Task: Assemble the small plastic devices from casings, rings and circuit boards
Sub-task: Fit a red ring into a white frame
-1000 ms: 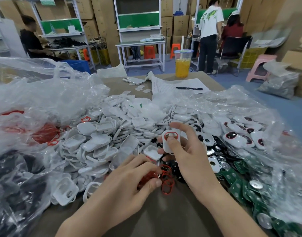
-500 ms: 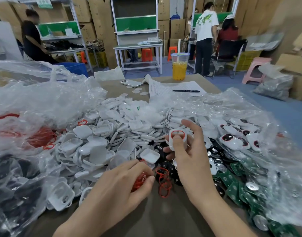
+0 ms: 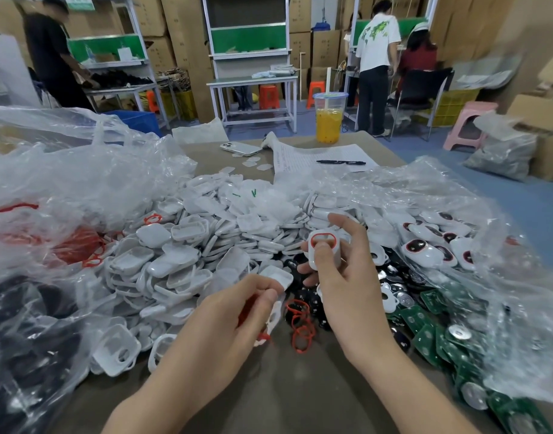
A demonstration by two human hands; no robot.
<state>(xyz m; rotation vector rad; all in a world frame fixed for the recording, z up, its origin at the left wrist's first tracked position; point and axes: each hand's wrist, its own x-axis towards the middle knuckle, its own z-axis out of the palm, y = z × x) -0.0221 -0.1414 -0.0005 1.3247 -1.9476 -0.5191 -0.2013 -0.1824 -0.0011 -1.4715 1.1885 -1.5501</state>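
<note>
right hand grasps a red-ringed white casing, thumb pressed on its face. left hand, at 8 o'clock of it, has its fingers curled round a white frame, red showing in the grip. loose red rings lie on the tabletop between the hands. casing pile at 10 o'clock, green circuit boards at 4 o'clock.

Right of centre, a white casing (red-rimmed at its opening) is gripped by the right hand, thumb pressed on its face. At lower centre a red ring is pinched by the left hand; green circuit boards are heaped at lower right.
</note>
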